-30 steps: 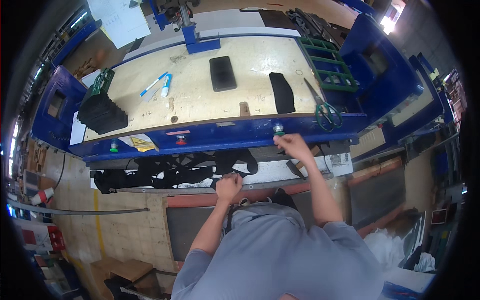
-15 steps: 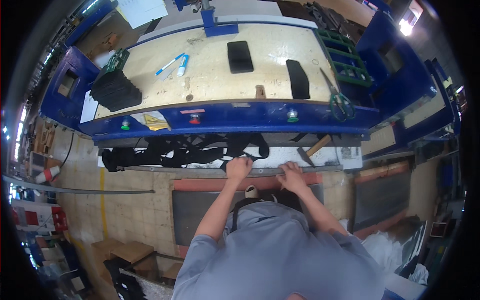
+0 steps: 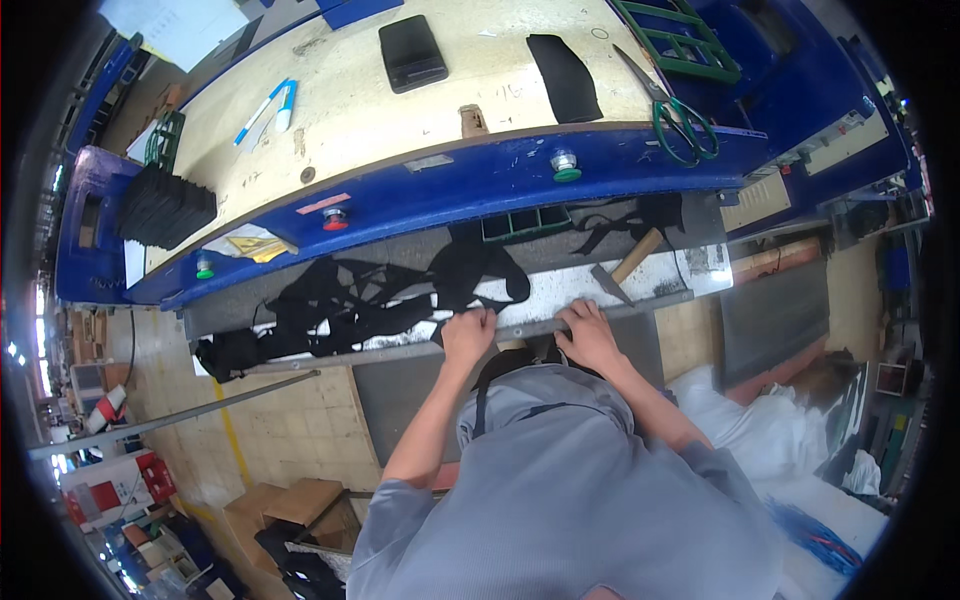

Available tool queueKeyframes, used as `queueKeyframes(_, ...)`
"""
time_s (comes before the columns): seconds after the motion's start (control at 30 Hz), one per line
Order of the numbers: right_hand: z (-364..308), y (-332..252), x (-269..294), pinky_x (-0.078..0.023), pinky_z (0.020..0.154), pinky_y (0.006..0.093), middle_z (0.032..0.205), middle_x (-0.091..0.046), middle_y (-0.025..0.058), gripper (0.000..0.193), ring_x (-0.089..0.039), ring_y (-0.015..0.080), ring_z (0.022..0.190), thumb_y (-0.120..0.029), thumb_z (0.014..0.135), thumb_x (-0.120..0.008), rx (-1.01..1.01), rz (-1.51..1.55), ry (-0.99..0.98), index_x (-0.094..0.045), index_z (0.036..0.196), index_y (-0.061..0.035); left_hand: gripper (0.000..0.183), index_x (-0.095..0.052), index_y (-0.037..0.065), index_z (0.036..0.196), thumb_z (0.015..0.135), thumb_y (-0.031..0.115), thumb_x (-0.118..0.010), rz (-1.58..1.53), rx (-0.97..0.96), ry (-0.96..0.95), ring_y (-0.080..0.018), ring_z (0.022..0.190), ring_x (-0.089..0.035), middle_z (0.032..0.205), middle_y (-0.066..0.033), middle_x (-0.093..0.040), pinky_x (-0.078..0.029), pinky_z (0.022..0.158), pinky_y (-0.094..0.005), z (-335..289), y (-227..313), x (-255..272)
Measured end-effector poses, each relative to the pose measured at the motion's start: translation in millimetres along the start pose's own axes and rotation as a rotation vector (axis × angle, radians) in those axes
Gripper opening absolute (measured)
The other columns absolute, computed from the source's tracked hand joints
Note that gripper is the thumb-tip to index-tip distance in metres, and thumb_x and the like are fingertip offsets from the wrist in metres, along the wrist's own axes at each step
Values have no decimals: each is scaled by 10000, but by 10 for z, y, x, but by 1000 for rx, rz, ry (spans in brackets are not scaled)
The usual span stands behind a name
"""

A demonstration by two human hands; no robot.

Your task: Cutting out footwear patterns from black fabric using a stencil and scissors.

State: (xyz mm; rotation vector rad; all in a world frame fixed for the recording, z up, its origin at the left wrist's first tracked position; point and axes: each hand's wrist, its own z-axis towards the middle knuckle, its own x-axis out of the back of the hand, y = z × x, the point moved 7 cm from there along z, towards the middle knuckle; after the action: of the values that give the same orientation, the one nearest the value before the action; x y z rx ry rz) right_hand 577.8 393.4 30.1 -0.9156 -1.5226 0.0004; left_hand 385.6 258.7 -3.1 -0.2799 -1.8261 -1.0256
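Observation:
My left hand (image 3: 467,335) is closed at the front edge of the long low tray (image 3: 540,324). Black cut-out scraps (image 3: 380,318) lie right beside it, and whatever its fingers hold is hidden. My right hand (image 3: 588,335) rests over the same edge a short way to the right, thumb apart from the fingers, nothing visible in it. A hammer (image 3: 632,258) with a wooden handle lies in the tray just beyond that hand. The tangled scraps spread leftward along the tray from my left hand.
On the blue-fronted bench (image 3: 360,130) are a black phone (image 3: 412,54), a black cut piece (image 3: 564,78), green-handled scissors (image 3: 684,128), blue-and-white markers (image 3: 285,105) and a stack of black pieces (image 3: 165,207). Push buttons (image 3: 335,219) line its front. A metal bar (image 3: 190,412) juts in from the left.
My view has tilted and moved in, so the bench appears larger and slanted. Both hands stay at the tray's edge. The right fingers sit closer together. A green rack now shows under the bench.

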Motion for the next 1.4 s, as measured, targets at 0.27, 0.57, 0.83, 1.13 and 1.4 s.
queueKeyframes(0.27,401,37,28,-541,690,359,862,-713,131,287,-683,270,722,-292,918,-661,-122,443,-50,-699,1041,-36,408,-652,40,701,933,374,-622,-280,161,87,-407,640,-659,645,-175,-651,-508,577,-481,266,367,346)
queueKeyframes(0.57,1169,-81,-449,-362,454,234,736,-644,50,299,-544,110,540,-329,960,-623,-768,1241,-446,-573,1132,-90,354,-703,47,753,951,302,-557,239,-30,-69,-346,698,-723,733,-188,-705,-587,613,-466,786,240,-84)
queueKeyframes(0.83,1151,-157,-540,-161,423,233,611,-254,-73,332,-224,49,475,-461,1005,-566,-822,1366,-516,-513,1059,-138,318,-741,51,765,933,239,-546,240,22,-172,-345,725,-734,756,-181,-719,-593,651,-454,793,259,-55)
queueKeyframes(1.13,839,359,382,-569,698,290,867,-676,74,202,-685,153,789,-193,962,-657,-448,881,-392,-640,1121,-70,405,-713,27,738,939,355,-584,116,67,-167,-400,718,-704,733,-221,-694,-578,677,-503,849,174,-17)
queueKeyframes(1.4,-40,1202,818,-300,1072,525,1277,-538,111,501,-429,343,1285,-33,653,-693,114,-472,-7,-616,1140,-124,470,-744,5,831,952,413,-544,110,54,-309,-406,858,-714,863,-237,-721,-577,792,-498,1075,238,132)
